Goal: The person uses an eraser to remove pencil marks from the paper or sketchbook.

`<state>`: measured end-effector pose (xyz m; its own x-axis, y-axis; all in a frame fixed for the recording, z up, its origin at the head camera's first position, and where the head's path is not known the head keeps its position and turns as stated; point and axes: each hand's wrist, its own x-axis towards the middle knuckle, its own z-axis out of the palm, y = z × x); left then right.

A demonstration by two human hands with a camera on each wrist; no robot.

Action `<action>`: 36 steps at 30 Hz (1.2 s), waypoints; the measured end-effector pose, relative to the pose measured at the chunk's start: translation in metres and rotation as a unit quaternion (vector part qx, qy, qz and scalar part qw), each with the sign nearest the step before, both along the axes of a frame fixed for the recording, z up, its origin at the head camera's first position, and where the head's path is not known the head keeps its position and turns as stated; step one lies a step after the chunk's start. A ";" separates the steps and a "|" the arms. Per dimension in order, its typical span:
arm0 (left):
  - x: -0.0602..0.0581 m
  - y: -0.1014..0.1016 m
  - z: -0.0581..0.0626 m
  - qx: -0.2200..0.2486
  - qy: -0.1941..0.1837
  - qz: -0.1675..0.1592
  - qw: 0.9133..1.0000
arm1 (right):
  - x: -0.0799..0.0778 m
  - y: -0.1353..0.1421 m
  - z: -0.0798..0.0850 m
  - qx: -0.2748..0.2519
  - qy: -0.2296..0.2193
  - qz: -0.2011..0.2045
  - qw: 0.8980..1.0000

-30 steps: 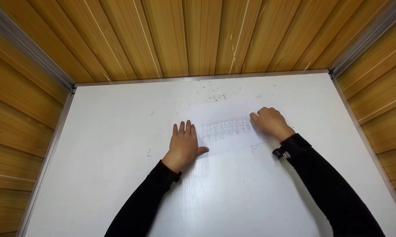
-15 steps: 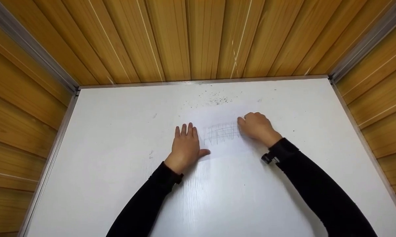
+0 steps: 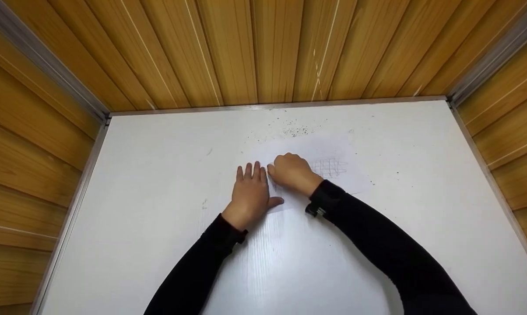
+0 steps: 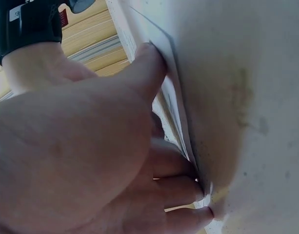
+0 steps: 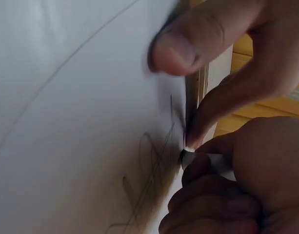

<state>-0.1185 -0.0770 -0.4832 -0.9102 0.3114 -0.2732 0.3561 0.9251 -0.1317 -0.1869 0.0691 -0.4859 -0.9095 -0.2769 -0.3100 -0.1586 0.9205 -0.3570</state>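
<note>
A white sheet of paper (image 3: 329,144) lies on the white table, bearing a pencil-drawn grid (image 3: 331,167) of crossing lines. My left hand (image 3: 251,197) rests flat on the sheet's left edge, fingers straight and thumb spread to the right. Close beside it, my right hand (image 3: 292,170) is curled and covers the left part of the grid. Between its thumb and fingers it pinches a small white eraser (image 5: 188,159), darkened at its edge, against the paper. In the left wrist view, the left thumb and fingertips press along the paper's edge.
Dark crumbs (image 3: 296,131) are scattered on the table (image 3: 158,175) beyond the paper. Wood-patterned panels (image 3: 272,52) rise behind the table and at both sides, with metal edging along it.
My right hand has swept leftward across the grid with the eraser, from its right end to beside my left hand. The left hand stays in place on the paper.
</note>
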 end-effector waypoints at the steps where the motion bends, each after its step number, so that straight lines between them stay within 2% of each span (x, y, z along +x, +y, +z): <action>1: 0.000 0.001 0.001 0.003 -0.002 0.001 1.000 | -0.001 0.005 -0.001 0.004 0.003 -0.003 1.000; 5: -0.001 0.002 0.001 0.010 -0.005 0.005 1.000 | -0.004 0.041 -0.005 -0.001 0.015 -0.022 1.000; 12: 0.000 -0.001 0.003 0.004 -0.016 0.003 1.000 | -0.004 0.138 -0.009 -0.019 0.015 -0.104 0.994; 16: 0.000 -0.005 0.002 0.005 -0.014 0.010 1.000 | -0.005 0.162 -0.013 -0.015 0.012 -0.121 0.992; 25: -0.002 -0.007 -0.008 0.012 0.002 0.008 1.000 | -0.009 0.163 -0.015 -0.004 0.004 -0.116 0.993; 29: -0.003 -0.007 -0.009 0.009 0.010 0.008 1.000 | -0.010 0.157 -0.013 -0.019 0.018 -0.120 0.992; 32: -0.002 -0.007 -0.009 0.010 0.006 0.010 1.000 | -0.009 0.143 -0.011 -0.038 0.033 -0.115 0.992; 36: -0.001 -0.007 -0.007 0.012 0.002 0.013 1.000 | -0.005 0.109 -0.008 -0.050 0.029 -0.086 0.995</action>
